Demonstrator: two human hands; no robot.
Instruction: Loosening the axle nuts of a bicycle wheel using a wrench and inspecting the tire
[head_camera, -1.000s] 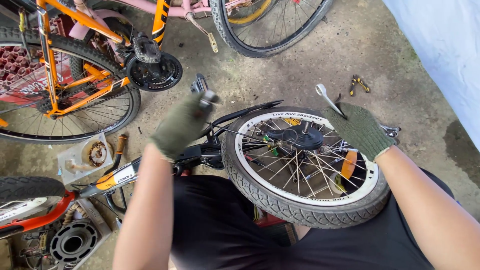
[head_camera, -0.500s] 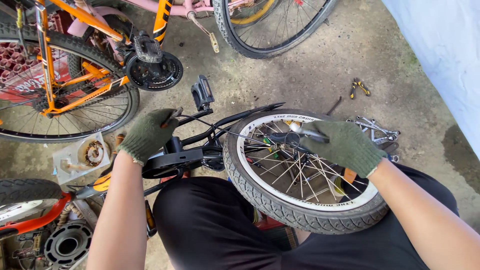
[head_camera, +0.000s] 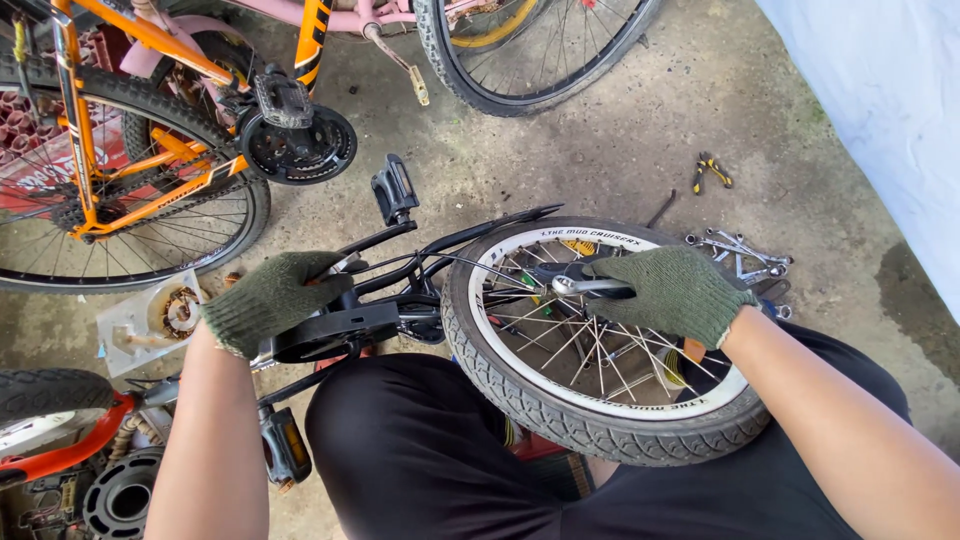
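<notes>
The right hand's grip is clamped on a wrench set at the hub of the small bike's wheel, which lies across the person's lap. The left hand's grip is closed over the black chain guard, apparently steadying the frame. More wrenches and pliers lie on the floor.

Bike repair yard: bicycles, wrenches.

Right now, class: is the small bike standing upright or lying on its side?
On its side: its wheel lies flat across the person's lap, one pedal pointing up.
</notes>
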